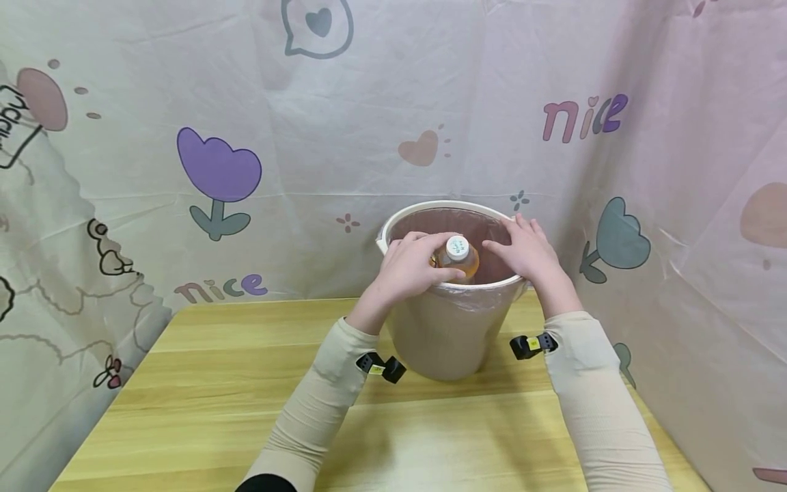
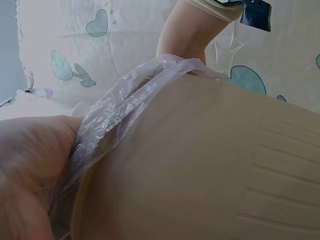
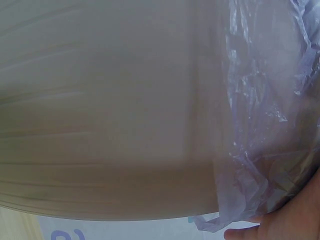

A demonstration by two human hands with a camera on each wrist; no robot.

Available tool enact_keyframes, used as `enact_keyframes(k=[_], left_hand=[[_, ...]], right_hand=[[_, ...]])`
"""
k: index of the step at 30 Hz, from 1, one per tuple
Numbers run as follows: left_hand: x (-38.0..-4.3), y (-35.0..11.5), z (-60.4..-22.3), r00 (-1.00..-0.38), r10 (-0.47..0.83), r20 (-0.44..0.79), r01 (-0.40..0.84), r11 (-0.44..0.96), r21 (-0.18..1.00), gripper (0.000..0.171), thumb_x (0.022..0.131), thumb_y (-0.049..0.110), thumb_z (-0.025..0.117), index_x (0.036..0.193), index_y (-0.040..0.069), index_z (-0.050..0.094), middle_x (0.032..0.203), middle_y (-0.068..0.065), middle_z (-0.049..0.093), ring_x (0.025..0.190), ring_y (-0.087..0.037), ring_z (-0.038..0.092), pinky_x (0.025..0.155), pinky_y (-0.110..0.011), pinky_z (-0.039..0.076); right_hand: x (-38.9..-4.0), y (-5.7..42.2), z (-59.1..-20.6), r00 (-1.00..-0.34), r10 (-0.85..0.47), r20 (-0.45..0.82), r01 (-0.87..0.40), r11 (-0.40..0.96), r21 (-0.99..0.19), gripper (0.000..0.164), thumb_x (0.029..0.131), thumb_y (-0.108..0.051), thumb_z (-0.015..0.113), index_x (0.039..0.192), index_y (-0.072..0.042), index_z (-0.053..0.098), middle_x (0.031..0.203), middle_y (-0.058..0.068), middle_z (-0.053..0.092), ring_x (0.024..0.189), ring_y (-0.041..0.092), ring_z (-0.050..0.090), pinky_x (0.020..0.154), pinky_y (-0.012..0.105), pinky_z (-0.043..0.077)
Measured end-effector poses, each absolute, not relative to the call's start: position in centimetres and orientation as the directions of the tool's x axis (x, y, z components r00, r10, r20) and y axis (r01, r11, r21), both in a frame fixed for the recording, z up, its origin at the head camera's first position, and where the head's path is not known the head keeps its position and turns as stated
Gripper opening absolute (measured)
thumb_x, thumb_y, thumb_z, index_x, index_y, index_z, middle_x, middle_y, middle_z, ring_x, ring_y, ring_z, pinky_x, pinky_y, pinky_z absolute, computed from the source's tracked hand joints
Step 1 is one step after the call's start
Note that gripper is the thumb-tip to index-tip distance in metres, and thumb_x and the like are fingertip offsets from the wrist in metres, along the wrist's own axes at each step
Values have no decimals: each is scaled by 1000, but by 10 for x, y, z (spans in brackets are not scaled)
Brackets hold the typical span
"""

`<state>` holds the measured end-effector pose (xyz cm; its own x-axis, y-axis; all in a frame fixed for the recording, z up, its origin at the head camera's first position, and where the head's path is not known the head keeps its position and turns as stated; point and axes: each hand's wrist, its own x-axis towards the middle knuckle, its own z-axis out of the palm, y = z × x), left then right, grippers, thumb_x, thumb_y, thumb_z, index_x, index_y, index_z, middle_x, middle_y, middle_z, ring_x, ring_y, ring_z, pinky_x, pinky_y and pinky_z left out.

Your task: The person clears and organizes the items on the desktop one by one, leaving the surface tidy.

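Observation:
A beige trash bin with a white rim stands on the table, lined with a clear plastic bag folded over its edge. Inside its mouth is a clear bottle of orange liquid with a white cap; its lower part is hidden. My left hand reaches over the near rim and holds the bottle near its top between thumb and fingers. On the right side of the rim my right hand rests with fingers spread, its thumb over the opening, apart from the bottle. The right wrist view shows the bin wall and bag beside that hand.
The wooden table extends to the left and in front of the bin. A pale printed cloth hangs behind and along both sides. Each sleeve carries a small black wrist camera.

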<state>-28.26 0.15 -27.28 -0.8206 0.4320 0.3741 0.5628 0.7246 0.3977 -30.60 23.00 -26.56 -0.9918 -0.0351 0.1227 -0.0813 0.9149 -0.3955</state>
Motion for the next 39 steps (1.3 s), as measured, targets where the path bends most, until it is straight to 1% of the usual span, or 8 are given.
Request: enact_keyframes(k=[4,8,14,17,21,28,33,39], left_hand=[[-282,1,-274,-817,439,375,566,737,370,58,80,53,73,133,36,58,123,18,66,119,-17,52,100,-43,38],[-282,2,-273,-830,428,358,543,770,336,55,81,53,70,132,34,61,129,16,64,119,-18,53,98,-42,39],[-281,3,-270,-868,407,285,483,826,291,58,82,61,65,132,32,61,134,13,61,123,-20,52,103,-42,37],[-281,2,-270,-873,404,273,474,835,280,58,81,66,62,127,31,65,132,14,62,124,-19,52,105,-42,36],[-281,1,-271,-873,399,280,472,835,281,58,81,70,59,124,32,67,131,15,63,125,-19,51,105,-44,36],[-282,0,-273,-872,397,288,468,848,248,67,82,73,53,134,31,59,140,11,57,130,-20,48,106,-45,35],[-283,1,-277,-868,389,307,466,852,239,68,84,74,48,135,31,58,141,10,55,132,-21,46,106,-47,34],[-284,3,-283,-847,395,355,484,850,207,65,89,74,39,135,33,58,142,12,54,136,-18,43,107,-46,32]], right_hand=[[-306,230,-267,-992,-37,122,-83,916,-393,75,96,-49,49,154,-7,25,161,26,7,147,52,1,113,71,8],[-307,230,-267,-991,-37,125,-84,915,-394,74,96,-48,49,154,-7,25,161,27,7,147,52,1,114,70,8],[-308,230,-268,-992,-37,122,-83,914,-397,75,96,-50,48,154,-8,24,161,26,7,147,51,0,114,71,7],[-309,229,-268,-992,-39,120,-84,915,-396,76,96,-51,48,154,-8,24,161,26,7,147,51,0,114,70,7],[-309,228,-268,-992,-39,121,-85,912,-402,75,96,-50,48,154,-9,24,161,25,6,148,51,0,113,71,7],[-310,227,-269,-992,-43,119,-88,910,-404,75,96,-51,48,154,-9,24,162,25,6,148,50,0,113,71,8],[-310,228,-270,-993,-38,113,-82,908,-411,75,96,-51,48,155,-11,24,162,25,6,148,50,-1,112,72,8],[-310,231,-271,-994,-39,103,-78,912,-404,75,97,-51,48,154,-10,24,161,26,5,148,50,-1,112,72,8]])
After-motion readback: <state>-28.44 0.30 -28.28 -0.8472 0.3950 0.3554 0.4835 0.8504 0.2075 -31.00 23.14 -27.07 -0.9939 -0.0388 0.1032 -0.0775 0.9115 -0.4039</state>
